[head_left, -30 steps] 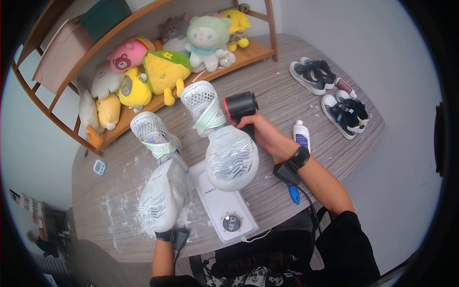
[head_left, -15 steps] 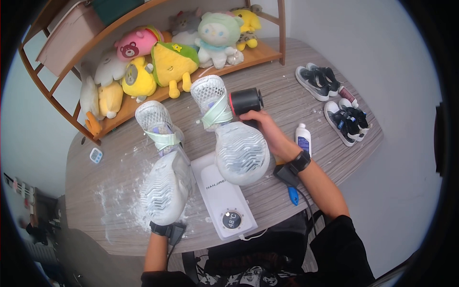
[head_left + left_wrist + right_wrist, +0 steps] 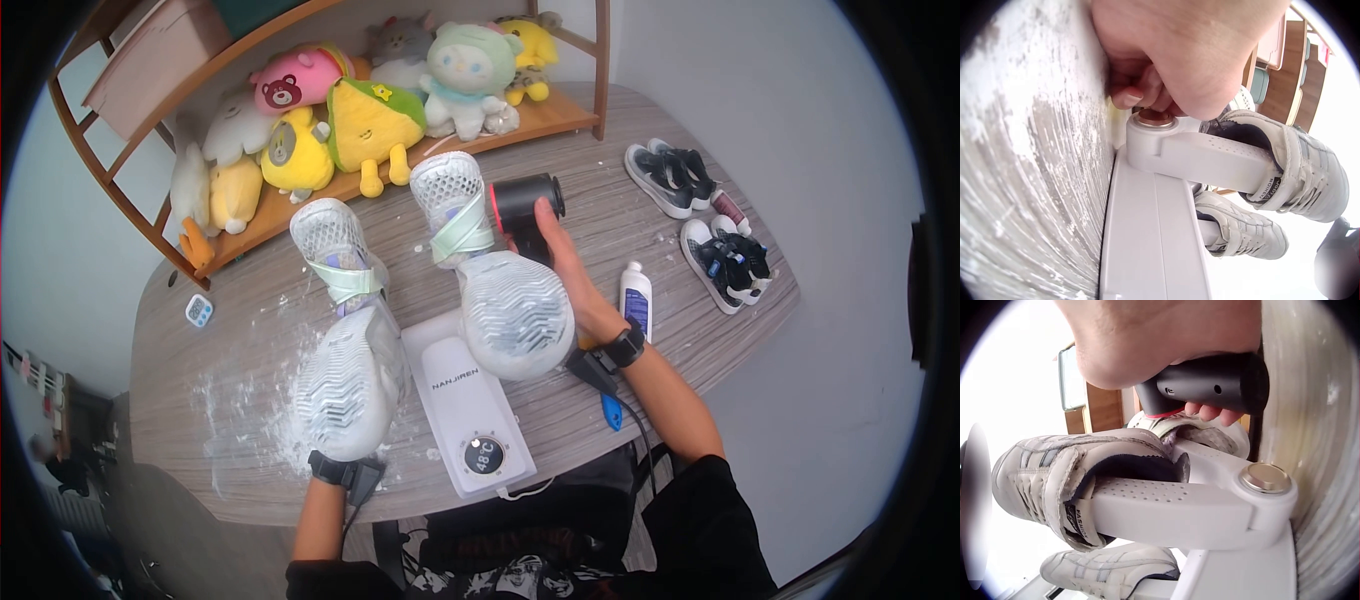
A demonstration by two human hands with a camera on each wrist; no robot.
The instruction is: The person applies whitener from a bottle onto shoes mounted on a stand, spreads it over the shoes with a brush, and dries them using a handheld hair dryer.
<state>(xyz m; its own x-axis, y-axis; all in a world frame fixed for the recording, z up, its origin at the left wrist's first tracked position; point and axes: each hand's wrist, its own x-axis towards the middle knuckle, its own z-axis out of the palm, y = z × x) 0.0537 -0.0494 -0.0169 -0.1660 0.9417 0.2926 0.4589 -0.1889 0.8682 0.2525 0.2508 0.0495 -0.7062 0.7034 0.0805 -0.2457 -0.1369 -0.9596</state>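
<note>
My right hand (image 3: pixel 570 265) grips the handle of a black hair-dryer-shaped device (image 3: pixel 522 203) with a red ring. Its thumb lies up along the barrel, and the fingers wrap the handle (image 3: pixel 1216 381) in the right wrist view. The ringed end faces a white shoe (image 3: pixel 447 185) at the back. Several white shoes hang on the arms of a white shoe dryer (image 3: pixel 455 405) reading 48°C. My left hand (image 3: pixel 1179 50) has curled fingers right at the dryer's copper hinge cap (image 3: pixel 1155 117); whether they hold anything I cannot tell. In the head view, the front left shoe (image 3: pixel 345 390) hides it.
White powder (image 3: pixel 240 420) marks the wooden table at the left, near a small timer (image 3: pixel 199 310). A white bottle (image 3: pixel 635 298) and a blue-ended tool (image 3: pixel 611 411) lie right. Black shoes (image 3: pixel 715 265) stand farther right. Plush toys (image 3: pixel 375 130) fill the shelf behind.
My right thumb has moved up onto the barrel of the black device. The head view has shifted slightly, so the shoes and dryer appear farther right.
</note>
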